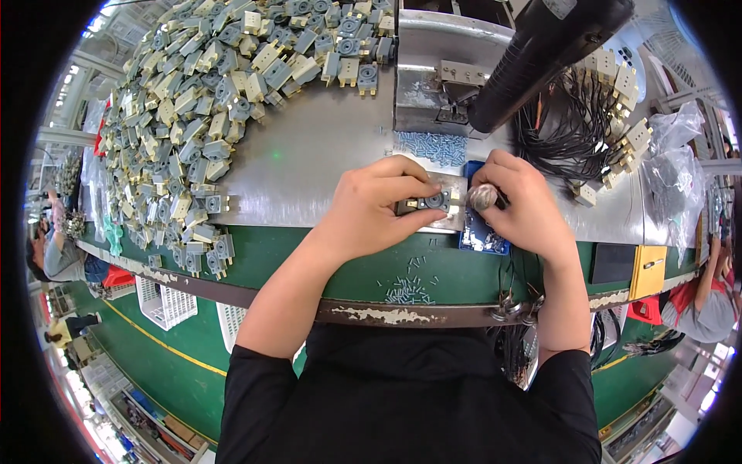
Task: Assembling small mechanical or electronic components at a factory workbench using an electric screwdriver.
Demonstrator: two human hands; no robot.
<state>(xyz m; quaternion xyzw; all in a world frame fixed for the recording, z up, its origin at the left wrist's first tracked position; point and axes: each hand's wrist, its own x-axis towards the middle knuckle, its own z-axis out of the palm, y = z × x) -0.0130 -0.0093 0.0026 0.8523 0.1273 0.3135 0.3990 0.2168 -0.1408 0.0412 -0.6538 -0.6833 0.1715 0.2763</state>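
Left hand (369,209) pinches a small grey-and-cream plastic part (431,203) with curled fingers, pressing it flat onto a little metal plate (450,207) at the near edge of the steel desk (317,155), apparently so it cannot shift. Right hand (525,205) is closed around a rounded silvery tool tip (483,196), brought in touching the part's right side, as if to work on it while the other hand steadies it. One part sits in the fixture. Just beneath lies a blue tray (479,240), and a patch of tiny screws (433,145) lies just behind the hands, within easy reach; more screws (408,290) are scattered on the green ledge. A heap of like parts (201,108), too many to count, spreads well to the left. Black wires (572,127) with cream plugs lie to the right.
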